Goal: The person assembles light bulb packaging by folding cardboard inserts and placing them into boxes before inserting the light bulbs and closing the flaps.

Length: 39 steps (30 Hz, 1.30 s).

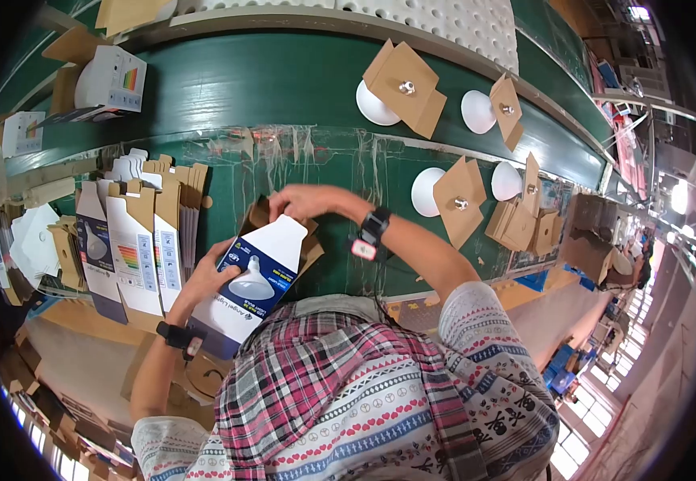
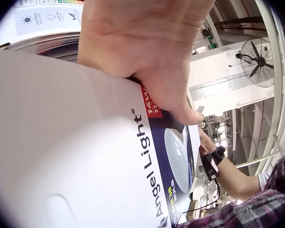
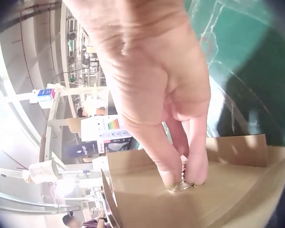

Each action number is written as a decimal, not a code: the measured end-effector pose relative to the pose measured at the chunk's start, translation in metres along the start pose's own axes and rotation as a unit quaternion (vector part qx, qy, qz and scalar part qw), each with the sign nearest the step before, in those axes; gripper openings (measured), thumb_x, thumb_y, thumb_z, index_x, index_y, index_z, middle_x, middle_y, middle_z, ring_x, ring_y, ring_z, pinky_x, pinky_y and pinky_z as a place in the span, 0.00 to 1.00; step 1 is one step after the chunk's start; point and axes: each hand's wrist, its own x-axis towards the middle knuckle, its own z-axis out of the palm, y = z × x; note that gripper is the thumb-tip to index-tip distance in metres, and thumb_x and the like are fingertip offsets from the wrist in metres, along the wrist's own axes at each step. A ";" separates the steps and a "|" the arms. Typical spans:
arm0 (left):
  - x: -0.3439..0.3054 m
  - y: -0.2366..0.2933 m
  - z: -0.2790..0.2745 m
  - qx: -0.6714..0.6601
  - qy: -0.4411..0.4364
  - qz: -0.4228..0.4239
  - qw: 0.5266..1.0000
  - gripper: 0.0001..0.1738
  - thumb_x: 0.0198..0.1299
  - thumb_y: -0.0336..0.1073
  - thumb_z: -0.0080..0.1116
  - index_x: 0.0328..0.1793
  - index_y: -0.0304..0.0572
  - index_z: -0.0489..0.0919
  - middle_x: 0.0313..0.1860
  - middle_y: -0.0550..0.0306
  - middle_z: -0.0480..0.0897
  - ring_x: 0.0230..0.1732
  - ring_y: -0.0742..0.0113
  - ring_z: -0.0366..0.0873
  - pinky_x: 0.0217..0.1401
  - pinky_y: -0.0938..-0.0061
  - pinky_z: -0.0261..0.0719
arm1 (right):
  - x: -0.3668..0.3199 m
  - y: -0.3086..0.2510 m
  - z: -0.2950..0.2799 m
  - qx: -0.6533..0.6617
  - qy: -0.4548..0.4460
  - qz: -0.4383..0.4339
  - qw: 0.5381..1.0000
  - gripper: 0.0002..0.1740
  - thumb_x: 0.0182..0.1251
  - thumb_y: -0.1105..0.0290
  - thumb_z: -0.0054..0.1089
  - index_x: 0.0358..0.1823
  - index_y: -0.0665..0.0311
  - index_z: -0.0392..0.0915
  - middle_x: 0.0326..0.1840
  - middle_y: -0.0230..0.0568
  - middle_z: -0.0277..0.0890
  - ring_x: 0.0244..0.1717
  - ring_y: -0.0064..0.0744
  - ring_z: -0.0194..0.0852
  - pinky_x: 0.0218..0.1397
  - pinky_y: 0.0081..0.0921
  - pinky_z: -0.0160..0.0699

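Observation:
The left hand (image 1: 203,282) grips the side of a printed blue-and-white bulb box (image 1: 248,309), its thumb lying on the printed face. In the left wrist view the same hand (image 2: 137,42) rests along the box (image 2: 71,137). At the box's raised end flap, the right hand (image 1: 309,202) reaches down behind the white flap. The right wrist view shows that hand (image 3: 156,85) pinching a metal screw base (image 3: 184,183), which stands up through a brown cardboard piece (image 3: 142,194). Any bulb beneath the cardboard is hidden.
Flattened cartons (image 1: 135,248) stand in a row left of the box. Several white bulbs with cardboard pieces (image 1: 408,88) are at the upper right, some on the green belt (image 1: 260,80). A boxed bulb (image 1: 119,80) sits at the upper left. White perforated trays (image 1: 444,28) lie beyond the belt.

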 end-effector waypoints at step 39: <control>0.007 0.020 0.019 0.098 -0.102 0.034 0.989 0.48 0.59 0.66 0.44 0.72 0.32 0.54 0.67 0.39 0.60 0.64 0.51 0.63 0.59 0.67 0.67 | -0.042 0.047 0.106 0.218 0.096 -0.106 0.965 0.17 0.59 0.74 0.58 0.50 0.68 0.71 0.47 0.42 0.73 0.47 0.32 0.75 0.48 0.26 0.74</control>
